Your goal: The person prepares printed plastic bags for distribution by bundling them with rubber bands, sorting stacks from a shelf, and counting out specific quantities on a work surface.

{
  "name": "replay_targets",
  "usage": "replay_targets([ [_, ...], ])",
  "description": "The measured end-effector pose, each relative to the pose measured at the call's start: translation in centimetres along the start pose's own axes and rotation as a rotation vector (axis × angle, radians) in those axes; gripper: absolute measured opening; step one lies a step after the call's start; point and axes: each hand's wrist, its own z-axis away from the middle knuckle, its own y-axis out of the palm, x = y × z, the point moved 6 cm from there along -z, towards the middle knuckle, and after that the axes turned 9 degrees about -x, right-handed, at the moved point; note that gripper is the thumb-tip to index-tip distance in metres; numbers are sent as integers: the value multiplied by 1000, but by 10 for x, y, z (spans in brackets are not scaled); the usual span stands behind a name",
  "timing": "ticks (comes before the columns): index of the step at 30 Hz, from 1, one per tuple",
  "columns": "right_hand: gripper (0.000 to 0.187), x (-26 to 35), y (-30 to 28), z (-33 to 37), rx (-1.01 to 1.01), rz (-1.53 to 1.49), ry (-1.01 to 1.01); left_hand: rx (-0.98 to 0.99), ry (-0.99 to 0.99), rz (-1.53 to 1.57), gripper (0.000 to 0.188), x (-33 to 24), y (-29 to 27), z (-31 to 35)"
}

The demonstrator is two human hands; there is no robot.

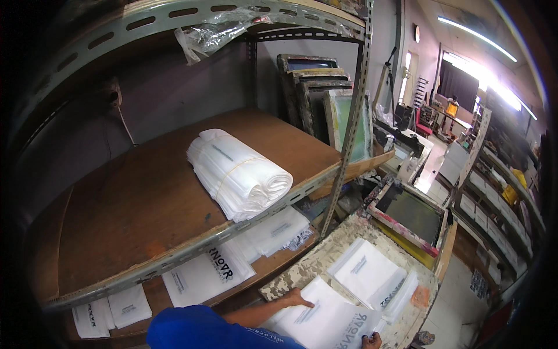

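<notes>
Beneath both hands, a mottled cream-and-brown tabletop (318, 251) carries a white sheet (325, 317) with dark print, which lies flat between them. The left hand (295, 298) rests at its left edge, thumb laid across the top; I can't tell whether the fingers close underneath. The right hand (372, 341) has its near right corner gripped between thumb and fingers. A blue sleeve (192, 326) comes in behind the left forearm.

Just beyond the hands lies a stack of similar sheets (367, 269), with an orange patch (422, 295) on the tabletop to its right. Past that, farther from the hands, sits a framed screen (410, 210), its rim stained with paint.

To the left of the left hand, more printed sheets (212, 273) lie along a lower shelf (282, 264). Above them stretches a broad brown shelf board (128, 203), bearing a thick folded white bundle (232, 166) with a band around it. Crumpled clear plastic (212, 38) hangs from the rail overhead, and several frames (347, 122) lean upright behind the slotted metal post (339, 174).

Well to the right of the hands, a loaded rack (482, 186) runs above a pale floor (459, 285). Far ahead of them, the room recedes past a red chair (422, 125) under a lit ceiling tube (476, 38).
</notes>
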Motion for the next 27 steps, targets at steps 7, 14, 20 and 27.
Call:
replay_targets([
  [7,35,12,6,5,-108,98,-275,173,-3,151,62,22,12,-14],
  [14,29,43,-10,20,-341,477,-245,28,-68,136,63,77,24,-45],
  [20,28,25,-24,33,-623,495,-285,80,-59,138,84,37,20,-27],
  [27,35,-74,-25,-12,-662,-90,-118,-3,-13,61,73,3,7,-6],
])
